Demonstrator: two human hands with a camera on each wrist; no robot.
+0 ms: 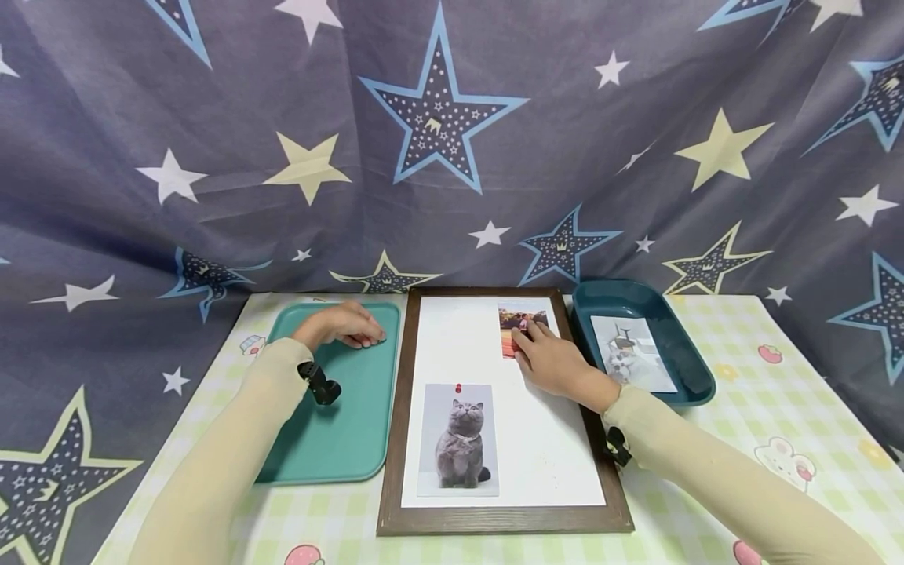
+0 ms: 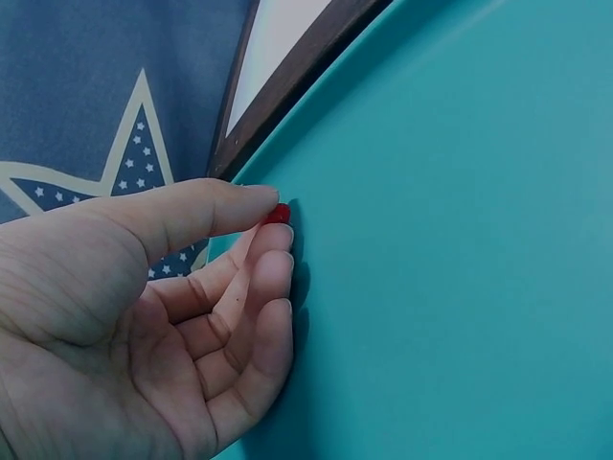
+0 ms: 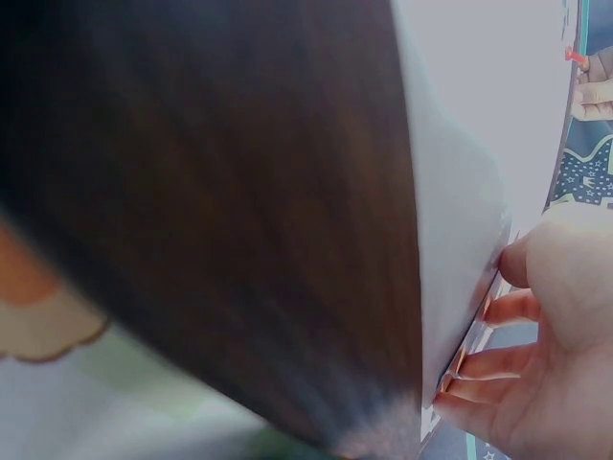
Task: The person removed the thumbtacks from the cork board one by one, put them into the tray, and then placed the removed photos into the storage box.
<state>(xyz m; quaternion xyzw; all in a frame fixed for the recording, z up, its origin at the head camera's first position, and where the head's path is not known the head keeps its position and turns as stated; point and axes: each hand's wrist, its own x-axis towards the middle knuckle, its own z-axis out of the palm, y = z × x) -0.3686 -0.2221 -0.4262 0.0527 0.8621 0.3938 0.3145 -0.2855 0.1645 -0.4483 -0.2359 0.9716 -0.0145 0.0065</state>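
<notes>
Pale sleeves (image 1: 219, 455) lie nearest the camera; beyond, over the green tray (image 1: 339, 428), the left hand (image 1: 344, 324) pinches a red pushpin (image 2: 279, 213), likely light, hard and sharp, best held by its head. Unclenched, the right hand (image 1: 554, 367) rests on a colourful photo (image 1: 514, 315) on the framed board (image 1: 558, 463), probably thin, easily creased, best taken by its edges. No brand or writing is legible.

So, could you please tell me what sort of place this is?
Probably an indoor tabletop craft or filming corner: a star-patterned cloth forms the backdrop, a checked tablecloth lies below, and a framed board bearing a cat photo sits on it.
</notes>
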